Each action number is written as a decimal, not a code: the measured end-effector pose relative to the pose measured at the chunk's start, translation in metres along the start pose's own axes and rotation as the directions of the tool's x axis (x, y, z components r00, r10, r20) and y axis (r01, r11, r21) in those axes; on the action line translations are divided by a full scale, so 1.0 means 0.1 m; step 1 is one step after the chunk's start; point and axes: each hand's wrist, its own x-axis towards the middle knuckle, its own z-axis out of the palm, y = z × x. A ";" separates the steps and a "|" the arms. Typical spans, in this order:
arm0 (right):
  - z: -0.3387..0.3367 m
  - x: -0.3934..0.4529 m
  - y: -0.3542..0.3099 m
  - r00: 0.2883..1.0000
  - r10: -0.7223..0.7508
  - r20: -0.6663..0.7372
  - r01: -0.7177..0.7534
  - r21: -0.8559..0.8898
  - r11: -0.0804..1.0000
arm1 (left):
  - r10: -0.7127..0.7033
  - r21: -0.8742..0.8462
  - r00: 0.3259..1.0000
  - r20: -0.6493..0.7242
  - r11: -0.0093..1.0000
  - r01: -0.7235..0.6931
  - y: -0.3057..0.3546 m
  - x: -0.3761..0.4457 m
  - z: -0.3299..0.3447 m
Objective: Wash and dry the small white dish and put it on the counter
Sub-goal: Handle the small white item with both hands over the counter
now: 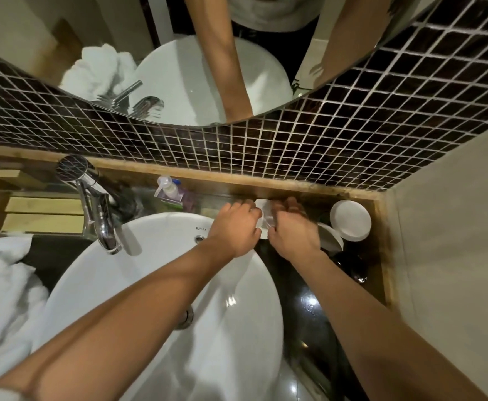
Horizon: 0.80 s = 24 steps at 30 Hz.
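My left hand (237,227) and my right hand (292,227) meet over the dark counter (303,287), just behind the right rim of the white basin (156,287). Both close on a small white object (263,217) pinched between them. My fingers hide most of it, so I cannot tell whether it is the dish, a tissue or both. Right of my hands, a round white dish (350,220) stands on the counter, overlapping a second white dish (332,238).
A chrome tap (98,215) stands at the basin's back left. A clear pump bottle (169,189) sits on the wooden ledge (295,186) under the dark mosaic wall. A white towel (3,282) lies left of the basin. The mirror hangs above.
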 end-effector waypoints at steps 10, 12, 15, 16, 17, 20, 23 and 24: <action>0.09 -0.08 0.08 0.997 0.020 -0.080 -0.010 0.126 0.992 | -0.003 0.002 1.000 -0.009 1.000 0.003 0.11 0.09 0.01; 0.10 -0.06 0.08 0.998 0.027 -0.065 -0.018 0.131 0.991 | -0.025 -0.008 1.000 -0.013 1.000 0.025 0.14 0.11 0.02; 0.11 -0.04 0.06 0.998 0.039 -0.057 -0.030 0.146 0.989 | -0.039 -0.025 0.999 0.003 0.999 0.039 0.14 0.13 0.02; 0.12 -0.04 0.05 0.997 0.043 -0.061 -0.032 0.163 0.986 | -0.035 -0.028 0.999 0.013 0.999 0.035 0.13 0.13 0.02; 0.12 -0.04 0.05 0.997 0.046 -0.067 -0.033 0.181 0.983 | -0.029 -0.029 0.999 0.020 0.999 0.030 0.12 0.13 0.02; 0.14 -0.03 0.04 0.995 0.067 -0.071 -0.051 0.207 0.977 | -0.018 -0.021 0.999 0.036 1.000 0.019 0.09 0.14 0.01; 0.13 -0.02 0.03 0.994 0.104 -0.038 -0.091 0.249 0.964 | -0.031 -0.030 0.999 0.033 0.999 0.032 0.08 0.14 0.00; 0.12 -0.02 0.03 0.992 0.127 -0.019 -0.117 0.277 0.954 | -0.041 -0.043 0.999 0.027 0.998 0.043 0.06 0.13 0.00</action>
